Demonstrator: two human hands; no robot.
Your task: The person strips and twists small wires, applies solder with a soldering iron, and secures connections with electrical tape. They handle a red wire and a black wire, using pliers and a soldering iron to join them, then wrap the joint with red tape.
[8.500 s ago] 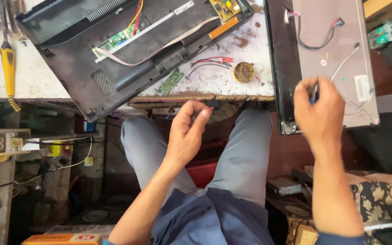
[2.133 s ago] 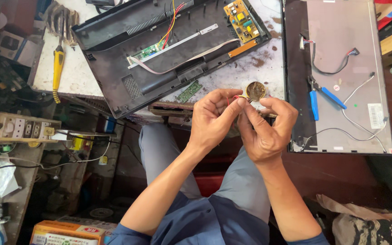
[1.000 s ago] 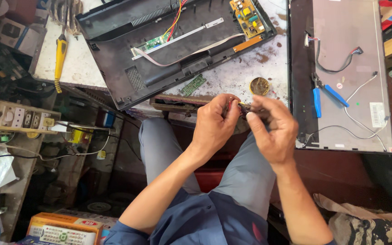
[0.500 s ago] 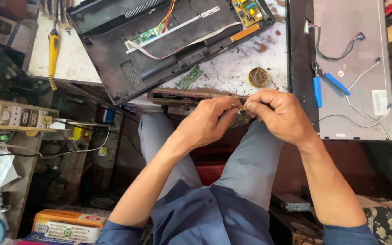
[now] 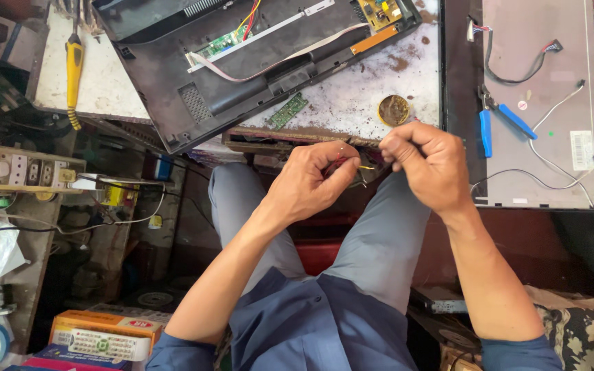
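Pinching thin red and yellow wires (image 5: 349, 165), the left hand (image 5: 309, 184) and right hand (image 5: 429, 165) are held together just below the surface (image 5: 352, 103) edge, above the lap; fingers of both are clamped on the wires. Nearby items: round flux tin (image 5: 394, 110), small green circuit board (image 5: 287, 111), blue-handled pliers (image 5: 496, 120), opened black monitor casing (image 5: 242, 65), yellow-handled screwdriver (image 5: 73, 69).

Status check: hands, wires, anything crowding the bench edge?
Left hand and right hand pinch thin wires between them. Small round tin just above right hand. Nothing blocking.
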